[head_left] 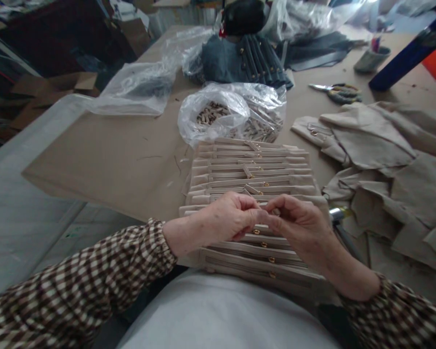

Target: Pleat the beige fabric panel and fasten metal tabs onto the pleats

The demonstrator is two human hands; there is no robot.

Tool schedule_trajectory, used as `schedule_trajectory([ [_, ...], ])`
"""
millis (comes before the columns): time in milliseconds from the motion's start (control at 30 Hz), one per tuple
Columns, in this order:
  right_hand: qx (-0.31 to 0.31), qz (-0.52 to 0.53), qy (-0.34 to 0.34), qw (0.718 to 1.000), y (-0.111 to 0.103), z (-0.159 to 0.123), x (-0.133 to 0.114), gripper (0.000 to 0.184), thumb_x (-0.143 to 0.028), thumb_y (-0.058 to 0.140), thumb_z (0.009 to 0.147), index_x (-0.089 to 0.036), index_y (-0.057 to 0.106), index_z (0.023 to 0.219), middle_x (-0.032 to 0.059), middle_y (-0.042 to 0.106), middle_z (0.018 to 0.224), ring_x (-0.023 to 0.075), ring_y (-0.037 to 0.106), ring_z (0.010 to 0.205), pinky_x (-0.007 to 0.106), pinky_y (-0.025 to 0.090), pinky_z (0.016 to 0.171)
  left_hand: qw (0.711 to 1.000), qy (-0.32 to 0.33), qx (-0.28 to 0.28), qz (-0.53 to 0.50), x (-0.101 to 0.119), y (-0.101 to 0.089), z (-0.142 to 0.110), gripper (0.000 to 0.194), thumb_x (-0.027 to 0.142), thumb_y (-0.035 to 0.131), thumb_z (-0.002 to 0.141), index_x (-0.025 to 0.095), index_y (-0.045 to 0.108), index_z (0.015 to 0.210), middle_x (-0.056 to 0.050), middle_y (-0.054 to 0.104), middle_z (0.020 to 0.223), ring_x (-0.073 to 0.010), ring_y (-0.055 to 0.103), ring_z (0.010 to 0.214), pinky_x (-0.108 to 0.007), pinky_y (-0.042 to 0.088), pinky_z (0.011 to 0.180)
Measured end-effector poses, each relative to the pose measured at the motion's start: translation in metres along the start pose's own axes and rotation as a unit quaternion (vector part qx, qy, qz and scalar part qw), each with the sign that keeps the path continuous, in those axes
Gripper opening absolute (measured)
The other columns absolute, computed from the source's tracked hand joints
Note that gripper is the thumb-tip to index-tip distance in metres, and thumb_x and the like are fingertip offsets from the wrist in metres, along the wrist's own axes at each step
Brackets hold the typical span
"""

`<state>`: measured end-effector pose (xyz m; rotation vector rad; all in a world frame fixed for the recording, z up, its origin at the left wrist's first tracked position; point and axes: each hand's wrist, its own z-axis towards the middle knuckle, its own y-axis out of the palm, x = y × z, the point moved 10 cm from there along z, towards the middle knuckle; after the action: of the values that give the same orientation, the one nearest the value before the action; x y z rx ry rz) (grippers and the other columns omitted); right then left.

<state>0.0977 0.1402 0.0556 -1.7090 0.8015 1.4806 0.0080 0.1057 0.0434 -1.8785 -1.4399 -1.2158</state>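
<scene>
A stack of beige fabric strips (254, 169) with zips and small gold pulls lies in overlapping rows in front of me on the table. My left hand (227, 215) and my right hand (298, 223) meet over the near rows, fingers pinched together on a small piece at one strip. What sits between the fingertips is too small to name. Both wrists come out of brown checked sleeves.
A clear plastic bag (232, 114) of small beige tabs lies just beyond the stack. Loose beige fabric pieces (392, 165) pile up at the right. Scissors (336, 91), a cup (371, 58), dark fabric pieces (247, 60) and more plastic bags sit farther back.
</scene>
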Motion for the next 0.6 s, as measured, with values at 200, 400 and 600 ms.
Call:
schedule_trajectory([
  [200,-0.02,-0.1,-0.025,0.994,-0.006,-0.011,-0.002,0.012,-0.027,0.061,0.086,-0.02,0.07,0.089,-0.0012,0.066,0.065,0.0104,0.058,0.054,0.021,0.047,0.05,0.988,-0.013,-0.005,0.154,-0.007,-0.005,0.001,0.024,0.039,0.056,0.084,0.017,0.055,0.074,0.008,0.041,0.05,-0.0062,0.034,0.043,-0.019,0.024,0.042],
  [400,-0.137,-0.333,-0.099,0.928,0.016,-0.019,0.01,0.017,-0.011,0.054,0.089,-0.02,0.068,0.085,-0.0006,0.069,0.076,0.0117,0.06,0.065,0.023,0.043,0.061,0.869,0.059,-0.001,0.492,0.005,0.0,0.002,0.023,0.026,0.048,0.087,0.016,0.061,0.071,-0.002,0.06,0.065,-0.013,0.051,0.058,-0.025,0.035,0.056],
  [600,-0.136,-0.418,-0.107,0.892,0.024,-0.017,0.019,0.014,-0.008,0.055,0.086,-0.018,0.065,0.085,0.0011,0.068,0.081,0.0156,0.06,0.071,0.027,0.041,0.065,0.797,0.048,0.002,0.602,0.005,0.006,0.005,0.026,0.026,0.045,0.09,0.014,0.066,0.081,-0.008,0.067,0.074,-0.0194,0.061,0.065,-0.03,0.047,0.063],
])
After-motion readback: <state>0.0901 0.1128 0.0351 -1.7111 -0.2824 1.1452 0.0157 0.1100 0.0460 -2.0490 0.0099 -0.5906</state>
